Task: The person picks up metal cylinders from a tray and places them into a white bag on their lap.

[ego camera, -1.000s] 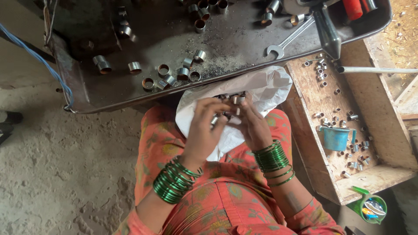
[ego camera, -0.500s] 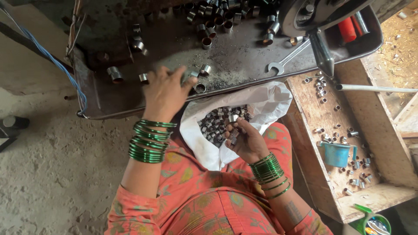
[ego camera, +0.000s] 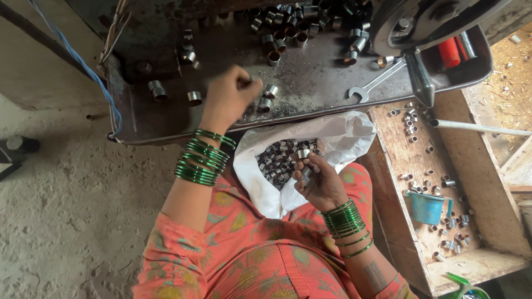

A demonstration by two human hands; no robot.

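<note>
Left hand (ego camera: pixel 228 97) over the metal tray (ego camera: pixel 138 119) near its front edge, fingers curled on a small metal ring (ego camera: pixel 270 90), grip looks closed on it. Right hand (ego camera: pixel 318 180) pinches another ring (ego camera: pixel 302 153) above the white bag (ego camera: pixel 354 135) in the lap. Rings are likely light, rigid and slick; pinch across the outer wall.

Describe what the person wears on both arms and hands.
Both hands are bare: no gloves. The left hand has a thick stack of glossy green bangles at the wrist. The right hand has a similar green stack, then a few thinner bangles further up the forearm. Short orange floral sleeves cover the upper arms. A dark marking shows on the right forearm.
</note>
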